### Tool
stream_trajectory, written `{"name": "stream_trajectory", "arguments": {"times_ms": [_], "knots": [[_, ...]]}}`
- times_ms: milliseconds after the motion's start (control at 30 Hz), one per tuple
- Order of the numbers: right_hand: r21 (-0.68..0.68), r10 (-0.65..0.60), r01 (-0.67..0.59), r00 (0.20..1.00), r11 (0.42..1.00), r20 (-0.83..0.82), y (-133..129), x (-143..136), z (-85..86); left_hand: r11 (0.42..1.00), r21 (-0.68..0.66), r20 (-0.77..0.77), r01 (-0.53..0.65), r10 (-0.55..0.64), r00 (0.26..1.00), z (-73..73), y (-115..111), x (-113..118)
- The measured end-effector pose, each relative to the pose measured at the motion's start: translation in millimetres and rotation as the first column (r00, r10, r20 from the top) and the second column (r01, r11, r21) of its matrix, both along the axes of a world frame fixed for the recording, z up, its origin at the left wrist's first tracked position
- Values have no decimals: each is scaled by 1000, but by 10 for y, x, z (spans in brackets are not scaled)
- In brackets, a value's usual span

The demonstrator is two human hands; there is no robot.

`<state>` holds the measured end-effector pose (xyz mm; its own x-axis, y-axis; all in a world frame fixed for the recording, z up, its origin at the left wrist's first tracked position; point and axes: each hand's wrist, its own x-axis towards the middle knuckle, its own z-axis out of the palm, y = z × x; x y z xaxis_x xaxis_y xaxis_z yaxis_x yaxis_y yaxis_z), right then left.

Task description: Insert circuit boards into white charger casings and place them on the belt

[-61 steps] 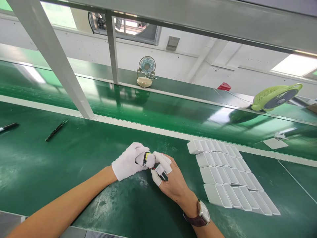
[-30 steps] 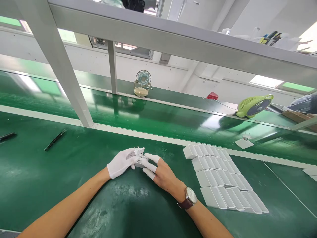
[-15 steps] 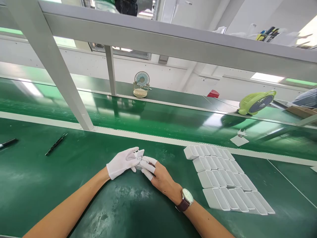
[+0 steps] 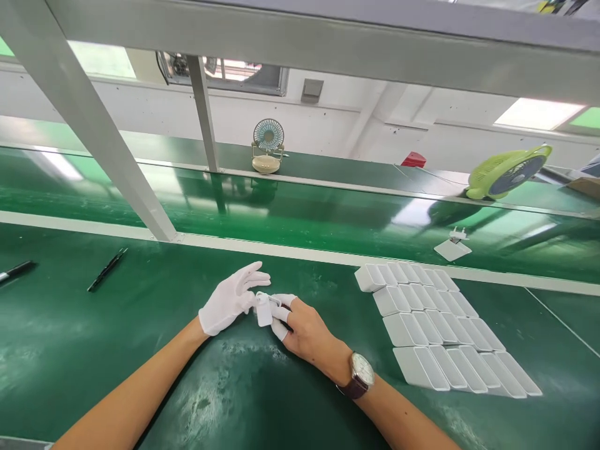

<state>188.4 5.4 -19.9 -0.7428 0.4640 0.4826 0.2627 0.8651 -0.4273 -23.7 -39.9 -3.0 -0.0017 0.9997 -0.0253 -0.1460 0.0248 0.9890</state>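
Right hand (image 4: pixel 307 334), white fingertip covers, pinches small white plastic piece (image 4: pixel 264 310) above dark green work surface (image 4: pixel 112 350) — off its far edge. White-gloved left hand (image 4: pixel 229 300) — fingers spread, right at the piece, contact unclear. Rows of white rectangular open boxes (image 4: pixel 440 325) sit right, along far edge.

Casings (image 4: pixel 445 331) right of hands (image 4: pixel 257 307)
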Motion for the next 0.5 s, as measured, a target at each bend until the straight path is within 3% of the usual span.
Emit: {"name": "stream_trajectory", "arguments": {"times_ms": [233,400,500], "knots": [[-6,-61,61,996,998,66,-44,4,-77,990,-111,-130,-93,78,988,49,0,120],[-149,-92,93,996,984,12,-47,-11,-34,983,-118,-127,-141,126,984,66,2,100],[-93,-84,89,995,992,61,-40,-22,-38,983,-115,-139,-141,125,982,57,3,102]]}}
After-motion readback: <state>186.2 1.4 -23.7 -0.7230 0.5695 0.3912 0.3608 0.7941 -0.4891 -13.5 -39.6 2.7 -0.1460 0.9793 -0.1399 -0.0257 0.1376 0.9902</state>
